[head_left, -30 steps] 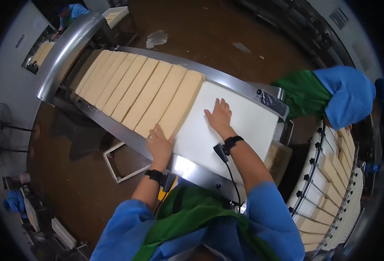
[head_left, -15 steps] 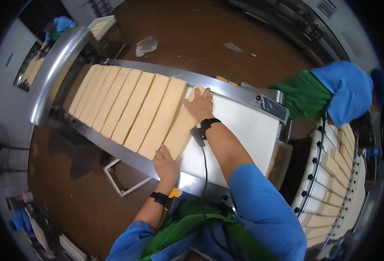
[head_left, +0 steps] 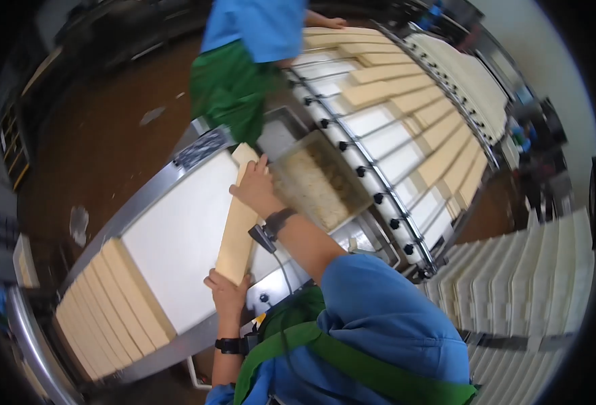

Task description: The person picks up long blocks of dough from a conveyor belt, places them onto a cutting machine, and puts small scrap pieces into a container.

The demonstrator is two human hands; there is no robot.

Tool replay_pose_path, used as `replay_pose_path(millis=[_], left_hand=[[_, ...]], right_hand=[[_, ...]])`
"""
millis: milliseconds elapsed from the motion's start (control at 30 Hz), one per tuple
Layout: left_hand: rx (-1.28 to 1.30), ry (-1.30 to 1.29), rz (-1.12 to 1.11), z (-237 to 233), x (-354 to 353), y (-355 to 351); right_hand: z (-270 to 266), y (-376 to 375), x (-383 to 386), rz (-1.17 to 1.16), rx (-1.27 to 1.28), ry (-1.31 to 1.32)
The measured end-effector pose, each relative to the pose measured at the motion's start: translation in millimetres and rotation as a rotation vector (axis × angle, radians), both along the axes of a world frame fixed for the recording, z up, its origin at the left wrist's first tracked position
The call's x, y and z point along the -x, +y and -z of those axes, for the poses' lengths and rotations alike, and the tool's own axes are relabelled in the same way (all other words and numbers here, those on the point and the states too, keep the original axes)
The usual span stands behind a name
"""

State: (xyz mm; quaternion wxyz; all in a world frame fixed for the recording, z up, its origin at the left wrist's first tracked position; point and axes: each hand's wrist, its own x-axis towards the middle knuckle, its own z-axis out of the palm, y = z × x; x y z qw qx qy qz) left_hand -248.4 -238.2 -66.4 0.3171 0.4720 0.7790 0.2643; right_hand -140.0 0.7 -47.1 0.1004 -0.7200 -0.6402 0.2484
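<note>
A long pale dough slab (head_left: 236, 233) is held between both of my hands over the right end of the white belt (head_left: 180, 223). My left hand (head_left: 228, 291) grips its near end, fingers wrapped at the sides. Around the slab near its far end is my right hand (head_left: 254, 185), thumb on one side and fingers on the other. Several similar slabs (head_left: 119, 304) lie side by side on the belt's left part. Just right of the held slab sits a metal tray with pale scraps (head_left: 319, 185).
A co-worker in blue and green (head_left: 234, 88) stands at the far side, by a wide conveyor with metal rods (head_left: 379, 162) carrying many slabs. Stacked white trays (head_left: 514, 277) stand at the right. A curved metal cover (head_left: 35, 344) is at the lower left.
The view has swung to the right. Both hands have carried a slab away from the row to the belt's right end, leaving a wide gap of bare belt between.
</note>
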Motion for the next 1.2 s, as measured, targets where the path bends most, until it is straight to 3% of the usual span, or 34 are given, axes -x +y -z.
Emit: replay_pose_path(millis=[133, 200, 267, 400, 567, 667, 700, 800, 967, 1133, 1200], left_hand=[[-0.205, 0.066, 0.05, -9.4, -48.8, 28.3], [-0.305, 0.029, 0.084, -21.4, -81.7, 47.8], [-0.385, 0.094, 0.193, -40.3, -115.5, 68.2], [-0.551, 0.005, 0.303, -65.8, -177.5, 113.9], [-0.617, -0.048, 0.412, -88.3, -237.2, 164.8], [-0.69, 0.063, 0.527, -86.5, -256.8, 196.7], [-0.632, 0.012, 0.542, -83.3, -259.9, 205.4], [-0.485, -0.13, 0.583, -69.8, -264.7, 228.3], [-0.353, -0.34, 0.584, -57.4, -278.7, 242.8], [-0.453, -0.125, 0.646, -51.7, -292.1, 251.4], [-0.454, -0.105, 0.664, -45.5, -296.5, 255.8]], right_hand=[[18.6, 1.7, -101.4, 0.239, -0.228, 0.289], [10.0, 3.0, -153.6, 0.34, -0.425, 0.297], [-41.9, -5.0, -209.4, 0.4, -0.487, 0.305], [-65.9, 22.0, -303.5, 0.558, -0.425, 0.305], [-55.8, 66.9, -391.5, 0.652, -0.266, 0.263], [-49.7, 90.0, -436.2, 0.56, -0.098, 0.115], [-47.5, 97.6, -448.8, 0.469, -0.036, -0.06], [-29.3, 122.1, -484.4, 0.36, -0.01, -0.144], [-23.8, 144.0, -514.3, 0.395, 0.037, -0.172], [-16.4, 148.5, -526.8, 0.309, 0.025, -0.158], [1.1, 154.6, -529.8, 0.402, -0.078, -0.216]])
